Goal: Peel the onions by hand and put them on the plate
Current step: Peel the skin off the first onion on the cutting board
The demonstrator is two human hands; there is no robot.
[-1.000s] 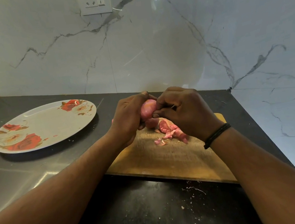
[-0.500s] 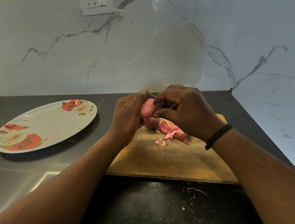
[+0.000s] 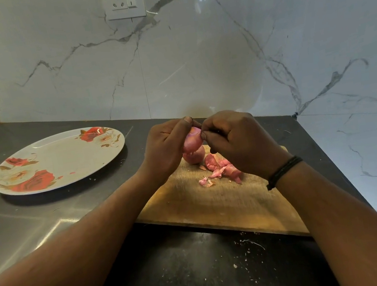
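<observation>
In the head view, a small pink onion [image 3: 192,139] is held above the far end of the wooden cutting board [image 3: 207,204], gripped in the curled fingers of the left hand [image 3: 167,146], whose thumb lies over the top. The right hand [image 3: 234,140] is closed against the onion's right side, with its fingertips [image 3: 203,135] pinching at the skin near the tip; the exact flake being caught is hidden by the knuckles. A second onion [image 3: 194,156] rests on the board just below the held one, and a heap of torn pink skins [image 3: 222,169] lies beside it. The flowered plate [image 3: 57,142] sits well apart to the left on the dark counter [image 3: 178,269], and no peeled onion is seen on it, so the task is judged to be early. The step would be done well if the skin were caught at its loose edge, drawn down toward the root in one strip, and the onion turned slightly in the left hand between pulls, so that bare flesh is not bruised.
</observation>
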